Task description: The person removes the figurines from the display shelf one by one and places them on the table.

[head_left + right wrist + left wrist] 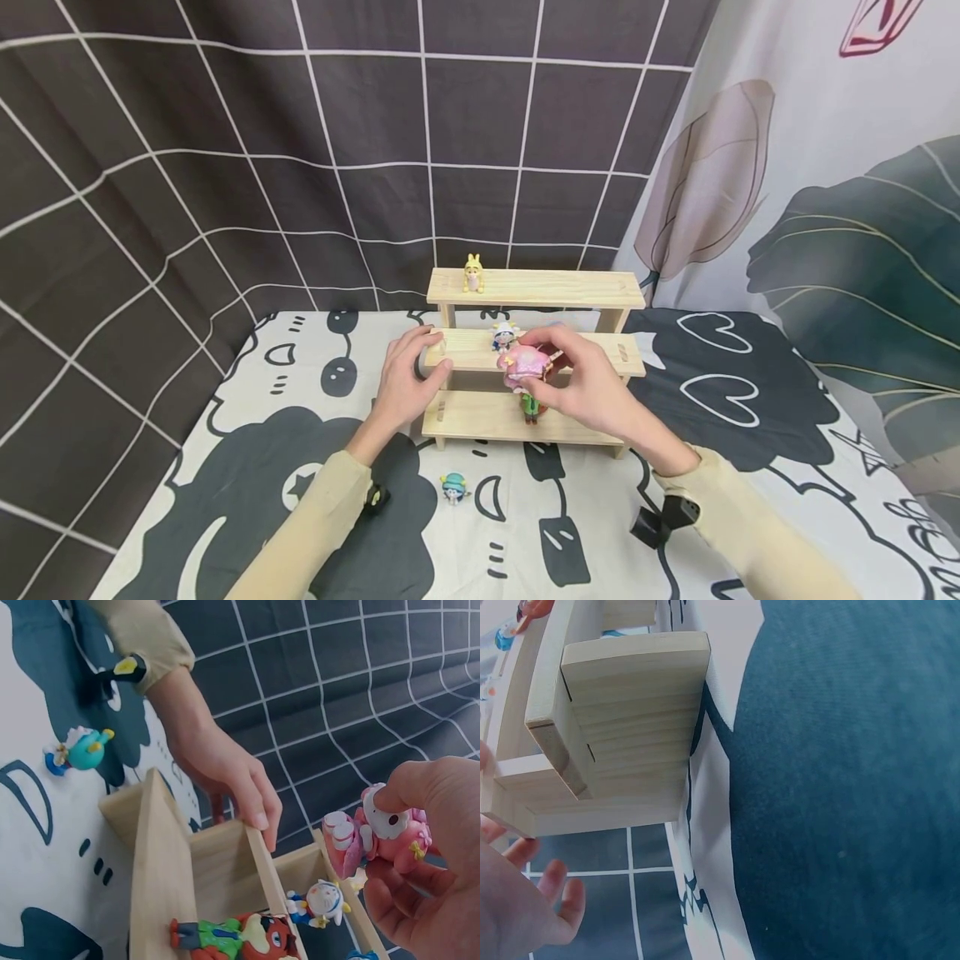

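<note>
From my head view, the green figurine (pixel 530 407) is mostly hidden behind the right hand (pixel 581 385) and pink figurine (pixel 522 365).

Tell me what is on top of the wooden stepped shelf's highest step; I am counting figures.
The top step of the wooden shelf carries one yellow rabbit-eared figure near its left end. The rest shows bare wood. The right hand, holding a pink figure, covers lower steps only.
</note>
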`<state>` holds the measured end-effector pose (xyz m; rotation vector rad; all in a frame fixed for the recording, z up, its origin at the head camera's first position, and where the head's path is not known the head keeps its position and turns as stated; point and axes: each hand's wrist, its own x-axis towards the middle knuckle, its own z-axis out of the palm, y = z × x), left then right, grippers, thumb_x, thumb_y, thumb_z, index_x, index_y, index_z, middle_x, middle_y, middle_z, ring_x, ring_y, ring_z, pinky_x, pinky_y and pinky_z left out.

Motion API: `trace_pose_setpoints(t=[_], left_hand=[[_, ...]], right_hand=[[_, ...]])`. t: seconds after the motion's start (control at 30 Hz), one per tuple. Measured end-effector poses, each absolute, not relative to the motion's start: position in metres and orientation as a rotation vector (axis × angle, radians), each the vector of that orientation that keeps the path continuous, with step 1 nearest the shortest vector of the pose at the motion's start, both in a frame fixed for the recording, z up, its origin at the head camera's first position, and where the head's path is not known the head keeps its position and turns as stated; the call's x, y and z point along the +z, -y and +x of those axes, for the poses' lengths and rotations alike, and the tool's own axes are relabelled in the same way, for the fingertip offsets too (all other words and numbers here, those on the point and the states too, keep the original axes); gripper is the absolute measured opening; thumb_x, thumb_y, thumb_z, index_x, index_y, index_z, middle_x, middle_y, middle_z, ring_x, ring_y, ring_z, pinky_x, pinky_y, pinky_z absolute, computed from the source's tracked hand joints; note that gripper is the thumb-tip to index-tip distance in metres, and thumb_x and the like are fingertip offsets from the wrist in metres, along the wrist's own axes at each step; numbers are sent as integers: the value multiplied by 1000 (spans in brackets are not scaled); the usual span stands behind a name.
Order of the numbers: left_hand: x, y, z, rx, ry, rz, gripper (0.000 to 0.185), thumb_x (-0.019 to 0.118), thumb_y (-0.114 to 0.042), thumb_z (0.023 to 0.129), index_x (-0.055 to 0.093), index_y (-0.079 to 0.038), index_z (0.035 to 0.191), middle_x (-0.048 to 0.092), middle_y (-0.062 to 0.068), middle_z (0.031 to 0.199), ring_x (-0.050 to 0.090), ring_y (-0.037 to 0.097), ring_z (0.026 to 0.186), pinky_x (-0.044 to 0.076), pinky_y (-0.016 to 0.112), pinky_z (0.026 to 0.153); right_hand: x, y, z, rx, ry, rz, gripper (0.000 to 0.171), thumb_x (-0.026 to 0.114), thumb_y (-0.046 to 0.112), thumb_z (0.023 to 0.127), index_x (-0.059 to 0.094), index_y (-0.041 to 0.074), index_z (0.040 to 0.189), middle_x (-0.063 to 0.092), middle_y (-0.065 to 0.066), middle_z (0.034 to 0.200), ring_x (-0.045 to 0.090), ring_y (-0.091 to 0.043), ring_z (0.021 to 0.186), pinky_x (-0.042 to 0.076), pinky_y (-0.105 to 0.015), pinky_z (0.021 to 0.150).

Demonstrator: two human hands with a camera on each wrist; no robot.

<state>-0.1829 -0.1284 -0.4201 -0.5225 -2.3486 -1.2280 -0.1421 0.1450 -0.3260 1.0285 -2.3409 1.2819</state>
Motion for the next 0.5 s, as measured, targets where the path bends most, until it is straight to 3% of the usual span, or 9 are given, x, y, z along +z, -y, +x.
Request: trace_pose_setpoints(t=[0.5], left_hand=[[-419, 128, -183, -1224, 2335, -529, 42, 69, -20, 89, 66, -1, 126, 54, 19, 140, 46, 37, 124, 37, 53, 101]], right_hand=[[-337, -144, -129, 1347, 2354, 1009, 43, 81, -6, 73, 65, 4, 111, 65, -1, 102, 59, -18, 83, 55, -31, 65]])
